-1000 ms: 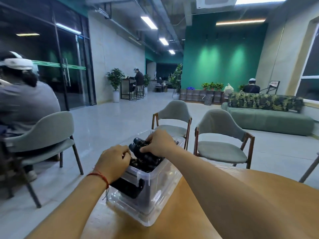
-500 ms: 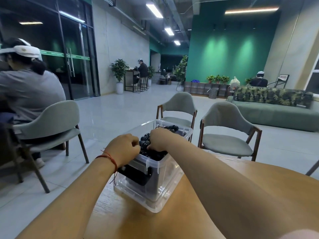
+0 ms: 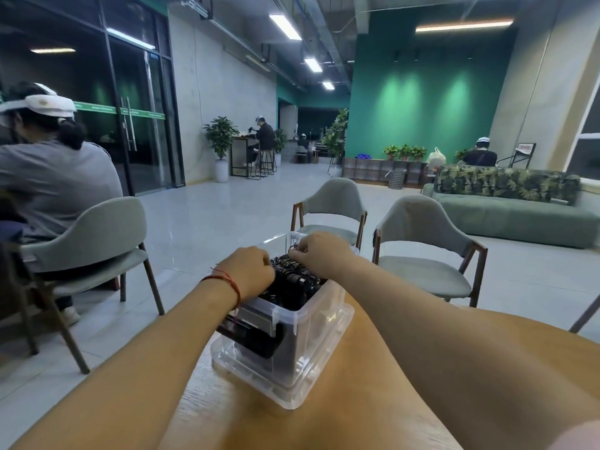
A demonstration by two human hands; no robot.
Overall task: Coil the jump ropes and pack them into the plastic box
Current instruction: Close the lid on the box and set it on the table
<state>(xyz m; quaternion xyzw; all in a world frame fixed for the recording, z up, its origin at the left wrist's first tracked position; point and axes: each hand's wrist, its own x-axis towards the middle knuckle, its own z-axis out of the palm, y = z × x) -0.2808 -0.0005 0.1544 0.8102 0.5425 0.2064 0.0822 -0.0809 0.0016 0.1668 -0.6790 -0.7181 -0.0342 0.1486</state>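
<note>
A clear plastic box (image 3: 319, 323) stood on the near left part of a wooden table (image 3: 341, 423), close to the table's left edge, with a black latch (image 3: 259, 339) on the end nearest the camera. The jump ropes (image 3: 293, 285), a dark bundle of black cord and handles, lay inside the open box and rose slightly above its rim. Both bare arms reached forward over the table to the box. The left hand (image 3: 251, 271), with a red string bracelet (image 3: 227, 282) at the wrist, was curled against the left side of the bundle; its fingertips were hidden among the ropes, so whether it gripped anything could not be told. The right hand (image 3: 321, 254) lay over the far end of the bundle with its fingers bent down around the ropes, holding them. Two grey-green chairs (image 3: 418, 241) stood just beyond the table, and a green sofa (image 3: 519, 219) sat farther right. At the left, a person in a grey top (image 3: 55, 183) sat on another chair with their back to the camera.
</note>
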